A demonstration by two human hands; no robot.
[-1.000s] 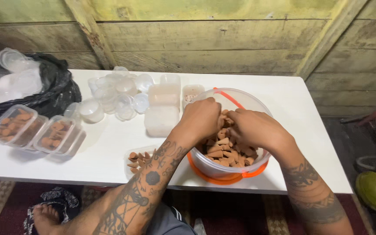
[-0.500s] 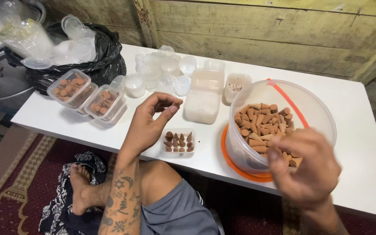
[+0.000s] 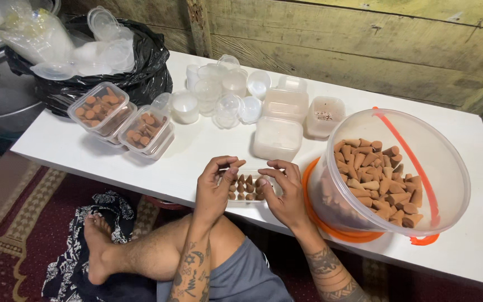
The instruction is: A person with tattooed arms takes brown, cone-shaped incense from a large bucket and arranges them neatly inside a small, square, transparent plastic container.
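Both hands rest at a small clear tray of brown cones. The left hand and right hand curl loosely, fingertips touching the cones, gripping nothing. A large tub of cones stands just right.

Left hand and right hand touch brown cones in a small tray beside the bucket.

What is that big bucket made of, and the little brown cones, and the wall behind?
The bucket looks like clear, slightly cloudy plastic: you can see the cones through its side. The cones look like pressed, matte brown powder or clay; the picture leaves that open. The wall looks like rough, worn wooden planks, with grain and gaps showing.
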